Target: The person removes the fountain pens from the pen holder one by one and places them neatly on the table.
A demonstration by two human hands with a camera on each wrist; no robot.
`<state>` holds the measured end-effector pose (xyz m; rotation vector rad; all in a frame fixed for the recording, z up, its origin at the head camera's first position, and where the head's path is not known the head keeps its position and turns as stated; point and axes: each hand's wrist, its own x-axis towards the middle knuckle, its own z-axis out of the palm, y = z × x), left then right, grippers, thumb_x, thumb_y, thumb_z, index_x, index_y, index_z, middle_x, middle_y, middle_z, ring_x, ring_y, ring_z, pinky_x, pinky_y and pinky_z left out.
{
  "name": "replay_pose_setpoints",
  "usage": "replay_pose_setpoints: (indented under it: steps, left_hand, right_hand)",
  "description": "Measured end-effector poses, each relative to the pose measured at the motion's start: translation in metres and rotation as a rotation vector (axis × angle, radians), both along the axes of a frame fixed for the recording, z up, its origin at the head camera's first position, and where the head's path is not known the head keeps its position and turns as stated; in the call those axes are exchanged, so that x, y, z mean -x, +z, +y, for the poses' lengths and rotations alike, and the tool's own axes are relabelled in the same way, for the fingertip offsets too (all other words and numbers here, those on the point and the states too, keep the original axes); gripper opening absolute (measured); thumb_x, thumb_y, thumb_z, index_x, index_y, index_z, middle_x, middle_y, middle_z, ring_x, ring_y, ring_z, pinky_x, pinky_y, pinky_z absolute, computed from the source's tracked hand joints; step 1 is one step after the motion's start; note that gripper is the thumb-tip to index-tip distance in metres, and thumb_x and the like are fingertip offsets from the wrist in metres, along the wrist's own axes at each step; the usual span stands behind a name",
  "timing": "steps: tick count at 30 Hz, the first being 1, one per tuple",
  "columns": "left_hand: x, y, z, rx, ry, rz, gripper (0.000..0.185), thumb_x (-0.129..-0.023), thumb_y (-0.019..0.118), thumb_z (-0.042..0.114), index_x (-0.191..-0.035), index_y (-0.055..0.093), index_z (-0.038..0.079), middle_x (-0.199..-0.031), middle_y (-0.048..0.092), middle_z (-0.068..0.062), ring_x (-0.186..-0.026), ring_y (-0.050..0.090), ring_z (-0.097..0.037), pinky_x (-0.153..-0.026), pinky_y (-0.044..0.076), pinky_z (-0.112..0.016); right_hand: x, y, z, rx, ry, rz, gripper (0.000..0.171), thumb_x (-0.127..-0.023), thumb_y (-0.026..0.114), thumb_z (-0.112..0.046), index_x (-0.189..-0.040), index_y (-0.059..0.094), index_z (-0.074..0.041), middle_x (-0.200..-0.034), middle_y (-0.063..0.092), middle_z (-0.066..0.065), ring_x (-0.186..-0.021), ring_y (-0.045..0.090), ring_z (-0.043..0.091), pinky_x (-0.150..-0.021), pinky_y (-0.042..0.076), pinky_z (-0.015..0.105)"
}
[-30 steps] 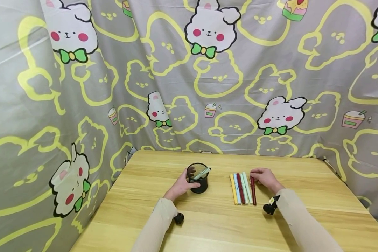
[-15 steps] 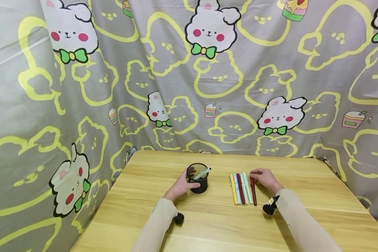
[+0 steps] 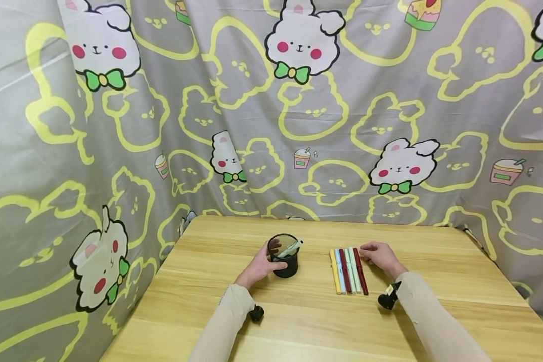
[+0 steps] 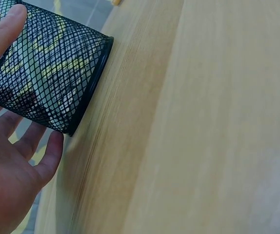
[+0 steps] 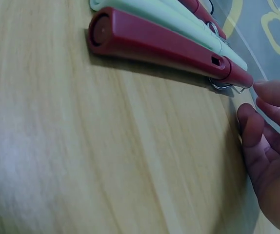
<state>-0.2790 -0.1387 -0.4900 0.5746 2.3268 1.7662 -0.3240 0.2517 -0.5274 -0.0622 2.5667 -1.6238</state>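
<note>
A black mesh pen cup stands on the wooden table with a pale green pen leaning in it. My left hand grips the cup, thumb on one side and fingers round the other. To the right, several pens lie side by side: yellow, blue, dark red, pale green, and a second dark red pen at the right edge. My right hand rests beside that pen, its relaxed fingertips at the clip end, holding nothing.
A grey curtain printed with rabbits hangs close behind and to both sides of the table. Small black wrist mounts sit under both forearms. Bare wood lies in front of the cup and pens.
The right dark red pen has shifted left and now lies against the row of pens. My right fingertips moved slightly with it. The left hand and cup stayed put.
</note>
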Motion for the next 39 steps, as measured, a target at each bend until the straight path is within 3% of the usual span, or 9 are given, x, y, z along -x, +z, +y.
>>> replay_pose_setpoints:
  steps: [4,11,15,19,24,30,32,37,39]
  left_hand:
    - [0.003,-0.004,-0.001,0.008,0.004,-0.007,0.073,-0.084,0.072,0.009,-0.144,0.030,0.002,-0.143,0.034,-0.026,-0.130,0.031,-0.043,-0.103,0.027,-0.054]
    - [0.018,-0.028,-0.002,0.005,0.030,0.007,0.079,-0.082,0.075,0.015,-0.145,0.029,0.002,-0.143,0.036,-0.021,-0.131,0.033,-0.039,-0.103,0.027,-0.055]
    - [0.021,-0.032,-0.002,0.011,0.039,0.015,0.081,-0.081,0.076,0.019,-0.145,0.029,0.003,-0.143,0.038,-0.017,-0.130,0.034,-0.035,-0.103,0.028,-0.053]
    - [0.021,-0.031,-0.002,0.007,0.041,0.022,0.080,-0.082,0.075,0.017,-0.145,0.029,0.003,-0.143,0.038,-0.016,-0.131,0.034,-0.036,-0.104,0.028,-0.053]
    - [0.020,-0.030,-0.002,-0.005,0.030,0.004,0.080,-0.083,0.075,0.015,-0.146,0.027,0.002,-0.144,0.037,-0.017,-0.132,0.031,-0.038,-0.105,0.025,-0.054]
    - [0.007,-0.010,-0.003,-0.010,0.002,-0.005,0.077,-0.083,0.074,0.013,-0.144,0.029,0.002,-0.143,0.035,-0.024,-0.131,0.030,-0.043,-0.103,0.027,-0.055]
    - [0.002,-0.003,-0.002,-0.010,-0.003,0.002,0.075,-0.083,0.073,0.013,-0.144,0.031,0.002,-0.142,0.036,-0.025,-0.130,0.031,-0.044,-0.103,0.027,-0.055]
    - [0.000,-0.001,-0.002,-0.024,-0.004,-0.006,0.074,-0.083,0.073,0.012,-0.144,0.031,0.002,-0.143,0.034,-0.026,-0.130,0.031,-0.044,-0.103,0.027,-0.055]
    - [0.001,-0.002,-0.002,-0.029,-0.005,-0.010,0.074,-0.083,0.073,0.011,-0.144,0.031,0.002,-0.143,0.033,-0.027,-0.130,0.031,-0.044,-0.103,0.026,-0.055]
  right_hand:
    - [-0.002,0.000,0.000,0.002,0.002,0.007,0.032,-0.095,0.058,-0.012,-0.115,0.057,0.012,-0.091,0.067,0.011,-0.078,0.061,0.018,-0.067,0.051,0.031]
    - [-0.006,0.002,0.000,-0.002,0.007,0.027,0.029,-0.094,0.058,-0.009,-0.112,0.057,0.014,-0.087,0.067,0.011,-0.074,0.061,0.018,-0.066,0.052,0.032]
    - [-0.007,0.010,-0.002,-0.048,0.003,0.045,0.029,-0.093,0.059,-0.010,-0.112,0.058,0.012,-0.088,0.065,0.013,-0.074,0.060,0.020,-0.064,0.051,0.032]
    - [-0.007,0.021,-0.009,-0.114,0.011,0.104,0.028,-0.093,0.059,-0.012,-0.112,0.059,0.009,-0.094,0.064,0.018,-0.082,0.060,0.026,-0.068,0.050,0.035]
    - [-0.010,0.035,-0.026,-0.120,0.031,0.168,0.026,-0.093,0.060,-0.012,-0.110,0.060,0.008,-0.093,0.064,0.018,-0.084,0.060,0.031,-0.067,0.051,0.035]
    - [-0.014,0.049,-0.052,-0.103,0.078,0.234,0.020,-0.091,0.063,-0.013,-0.105,0.064,0.002,-0.091,0.065,0.012,-0.083,0.062,0.031,-0.066,0.052,0.035]
    - [-0.016,0.053,-0.061,-0.084,0.105,0.245,0.020,-0.091,0.063,-0.013,-0.105,0.065,0.001,-0.092,0.065,0.011,-0.085,0.062,0.032,-0.069,0.052,0.040]
    - [-0.022,0.061,-0.087,-0.044,0.150,0.240,0.018,-0.091,0.063,-0.010,-0.105,0.065,0.001,-0.092,0.066,0.009,-0.084,0.062,0.029,-0.072,0.051,0.047]
    - [-0.022,0.062,-0.095,-0.047,0.160,0.244,0.017,-0.090,0.063,-0.009,-0.105,0.066,0.000,-0.091,0.066,0.008,-0.083,0.063,0.025,-0.071,0.052,0.044]
